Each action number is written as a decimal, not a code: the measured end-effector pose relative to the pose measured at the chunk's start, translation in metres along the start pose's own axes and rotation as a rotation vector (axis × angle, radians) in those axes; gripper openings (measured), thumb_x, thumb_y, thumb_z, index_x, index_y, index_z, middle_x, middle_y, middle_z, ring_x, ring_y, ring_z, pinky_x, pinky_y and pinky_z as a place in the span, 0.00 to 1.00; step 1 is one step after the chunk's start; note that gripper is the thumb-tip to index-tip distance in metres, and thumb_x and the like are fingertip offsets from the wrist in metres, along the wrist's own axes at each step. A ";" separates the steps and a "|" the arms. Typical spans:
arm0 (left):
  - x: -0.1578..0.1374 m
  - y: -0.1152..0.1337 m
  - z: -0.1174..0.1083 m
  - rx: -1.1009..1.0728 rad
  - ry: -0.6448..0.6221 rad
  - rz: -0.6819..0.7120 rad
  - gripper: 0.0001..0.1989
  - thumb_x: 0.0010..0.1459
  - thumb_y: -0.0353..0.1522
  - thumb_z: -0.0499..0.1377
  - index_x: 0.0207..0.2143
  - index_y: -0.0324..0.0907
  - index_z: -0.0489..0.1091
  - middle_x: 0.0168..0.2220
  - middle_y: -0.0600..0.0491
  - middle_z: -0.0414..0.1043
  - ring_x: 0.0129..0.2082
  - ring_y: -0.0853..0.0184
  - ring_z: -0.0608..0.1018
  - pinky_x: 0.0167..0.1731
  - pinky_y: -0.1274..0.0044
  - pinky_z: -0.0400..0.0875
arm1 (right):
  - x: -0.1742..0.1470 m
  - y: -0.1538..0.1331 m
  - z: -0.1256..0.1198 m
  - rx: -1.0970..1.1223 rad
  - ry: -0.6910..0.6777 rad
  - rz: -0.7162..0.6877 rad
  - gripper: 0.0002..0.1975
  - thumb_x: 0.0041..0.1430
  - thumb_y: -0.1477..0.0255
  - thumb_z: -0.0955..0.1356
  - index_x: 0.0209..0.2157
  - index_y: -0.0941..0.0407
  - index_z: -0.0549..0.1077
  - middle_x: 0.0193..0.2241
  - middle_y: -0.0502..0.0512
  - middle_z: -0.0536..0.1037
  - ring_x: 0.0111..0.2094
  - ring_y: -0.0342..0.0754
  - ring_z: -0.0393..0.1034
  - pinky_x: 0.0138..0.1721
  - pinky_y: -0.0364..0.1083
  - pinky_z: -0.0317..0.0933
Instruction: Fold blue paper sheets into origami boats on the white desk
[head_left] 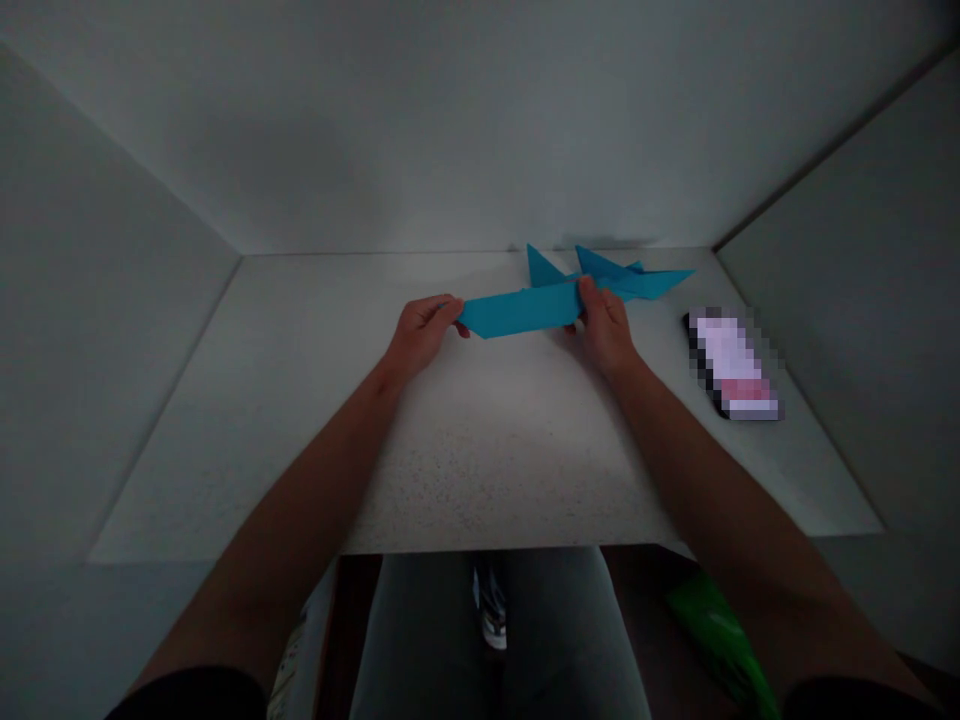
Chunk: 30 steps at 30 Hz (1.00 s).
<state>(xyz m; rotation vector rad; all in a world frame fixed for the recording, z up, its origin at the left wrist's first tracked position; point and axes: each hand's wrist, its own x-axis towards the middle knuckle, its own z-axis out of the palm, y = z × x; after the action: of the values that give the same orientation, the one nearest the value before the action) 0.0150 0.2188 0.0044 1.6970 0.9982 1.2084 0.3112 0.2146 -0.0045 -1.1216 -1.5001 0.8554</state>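
Observation:
A folded strip of blue paper (521, 311) is held level above the white tabletop, stretched between my two hands. My left hand (427, 328) pinches its left end, which is cut or folded at a slant. The right end is gripped by my right hand (602, 318), thumb on the near face and fingers behind. Just beyond the strip, near the back wall, lie folded blue paper shapes (660, 284) with pointed tips standing up. They look like origami boats or similar; the strip and my right hand hide part of them.
A phone (735, 365) with a lit, blurred screen lies to the right on the white tabletop (480, 470). Walls enclose the table at the back and both sides. Below the front edge are my legs and a green bag-like item (716, 630).

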 end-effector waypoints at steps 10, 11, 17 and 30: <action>-0.002 -0.002 0.008 0.058 -0.001 -0.051 0.20 0.67 0.42 0.57 0.23 0.44 0.71 0.23 0.54 0.73 0.24 0.69 0.72 0.28 0.75 0.67 | -0.011 -0.028 -0.013 -0.131 -0.010 -0.076 0.24 0.64 0.45 0.76 0.46 0.51 0.78 0.32 0.48 0.75 0.24 0.41 0.62 0.23 0.42 0.59; 0.000 -0.004 0.008 0.024 0.018 -0.053 0.21 0.68 0.44 0.56 0.24 0.44 0.71 0.23 0.53 0.74 0.25 0.68 0.73 0.30 0.75 0.69 | -0.012 -0.031 -0.016 -0.156 -0.044 -0.064 0.24 0.63 0.47 0.77 0.45 0.52 0.78 0.31 0.47 0.75 0.24 0.41 0.63 0.24 0.42 0.60; 0.004 -0.014 0.013 -0.132 0.003 -0.065 0.28 0.70 0.55 0.55 0.27 0.44 0.71 0.25 0.52 0.75 0.29 0.65 0.77 0.35 0.73 0.74 | -0.042 -0.050 -0.038 -0.190 -0.214 0.061 0.22 0.65 0.55 0.76 0.53 0.54 0.78 0.31 0.44 0.77 0.22 0.39 0.67 0.24 0.41 0.62; 0.001 -0.008 0.018 -0.009 -0.071 -0.059 0.25 0.70 0.53 0.55 0.34 0.42 0.75 0.26 0.54 0.73 0.26 0.68 0.74 0.30 0.75 0.67 | -0.066 -0.073 -0.146 -0.802 0.427 -0.017 0.22 0.65 0.52 0.72 0.50 0.55 0.81 0.40 0.61 0.81 0.26 0.48 0.72 0.31 0.52 0.71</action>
<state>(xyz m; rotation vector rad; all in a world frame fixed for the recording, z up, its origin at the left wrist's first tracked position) 0.0311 0.2200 -0.0068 1.6801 0.9911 1.1062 0.4399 0.1239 0.0737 -1.7271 -1.4998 -0.0562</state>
